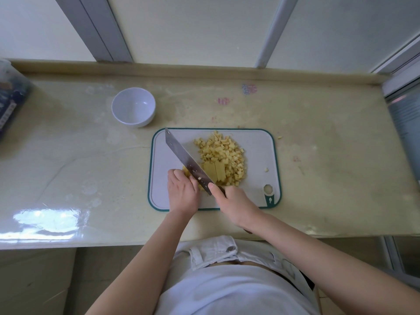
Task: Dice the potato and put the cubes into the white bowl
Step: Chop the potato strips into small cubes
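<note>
A white cutting board (256, 176) with a green rim lies on the counter. A heap of yellow potato cubes (223, 153) covers its middle and far part. Flat potato strips (216, 171) lie beside the blade of a cleaver (185, 159), which slants from the board's far left corner toward me. My right hand (236, 203) grips the cleaver's handle, forefinger along the blade. My left hand (181, 192) has curled fingers on a potato piece (186, 171) left of the blade, mostly hidden. The white bowl (133, 107) stands empty at the far left of the board.
A few potato bits lie off the board on the beige counter (318, 144), near its right side. A dark printed package (11, 103) sits at the far left edge. A raised ledge and window frames run along the back.
</note>
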Motion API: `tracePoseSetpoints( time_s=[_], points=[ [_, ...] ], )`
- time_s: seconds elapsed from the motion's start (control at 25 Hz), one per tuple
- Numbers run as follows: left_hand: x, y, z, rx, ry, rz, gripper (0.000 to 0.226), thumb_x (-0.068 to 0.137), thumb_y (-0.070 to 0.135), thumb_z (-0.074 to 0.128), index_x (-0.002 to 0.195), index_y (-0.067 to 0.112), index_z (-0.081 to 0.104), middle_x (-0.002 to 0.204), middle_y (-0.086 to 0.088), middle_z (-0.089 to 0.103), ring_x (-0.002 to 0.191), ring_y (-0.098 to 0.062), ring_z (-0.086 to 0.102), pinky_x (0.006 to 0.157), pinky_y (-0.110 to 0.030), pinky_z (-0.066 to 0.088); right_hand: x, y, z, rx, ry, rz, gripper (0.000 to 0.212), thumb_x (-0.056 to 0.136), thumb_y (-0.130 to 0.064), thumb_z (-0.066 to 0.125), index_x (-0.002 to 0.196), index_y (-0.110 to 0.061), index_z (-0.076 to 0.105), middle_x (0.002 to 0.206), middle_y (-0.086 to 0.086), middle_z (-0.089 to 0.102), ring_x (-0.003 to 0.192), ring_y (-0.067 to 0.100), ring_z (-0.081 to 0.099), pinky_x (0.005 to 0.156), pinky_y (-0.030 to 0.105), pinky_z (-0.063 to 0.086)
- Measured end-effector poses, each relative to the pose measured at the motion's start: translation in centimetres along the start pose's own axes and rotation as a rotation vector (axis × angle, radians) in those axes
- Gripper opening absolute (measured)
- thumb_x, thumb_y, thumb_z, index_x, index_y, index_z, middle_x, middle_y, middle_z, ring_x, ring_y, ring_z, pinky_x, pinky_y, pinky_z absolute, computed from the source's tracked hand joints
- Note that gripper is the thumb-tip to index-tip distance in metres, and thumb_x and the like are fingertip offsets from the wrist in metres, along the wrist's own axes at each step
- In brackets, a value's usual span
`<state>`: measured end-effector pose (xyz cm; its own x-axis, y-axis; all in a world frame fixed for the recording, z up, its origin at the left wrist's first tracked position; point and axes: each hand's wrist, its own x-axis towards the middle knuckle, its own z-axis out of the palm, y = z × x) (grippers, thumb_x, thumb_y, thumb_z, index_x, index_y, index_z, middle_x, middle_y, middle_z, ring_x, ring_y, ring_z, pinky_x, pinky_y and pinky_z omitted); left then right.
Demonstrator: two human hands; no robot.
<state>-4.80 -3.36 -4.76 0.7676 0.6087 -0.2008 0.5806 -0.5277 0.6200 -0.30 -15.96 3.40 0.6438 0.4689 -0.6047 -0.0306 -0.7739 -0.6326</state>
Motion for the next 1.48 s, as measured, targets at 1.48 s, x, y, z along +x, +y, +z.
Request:
tracePoseSetpoints(
  time_s=[1.48],
  points=[
    [0.2,0.0,0.1,0.021,-0.007,-0.021,0.048,0.082,0.036,0.009,0.093,0.002,0.041,0.102,-0.018,0.041,0.093,-0.031,0.039,0.084,-0.032,0.030,1.6,-2.4,0.7,-0.110,0.004,0.052,0.061,0.101,-0.048,0.030,0.054,-0.010,0.038,0.056,0.005,0.044,0.054,0.020,0.042,0.058,0.031,0.034]
  ],
)
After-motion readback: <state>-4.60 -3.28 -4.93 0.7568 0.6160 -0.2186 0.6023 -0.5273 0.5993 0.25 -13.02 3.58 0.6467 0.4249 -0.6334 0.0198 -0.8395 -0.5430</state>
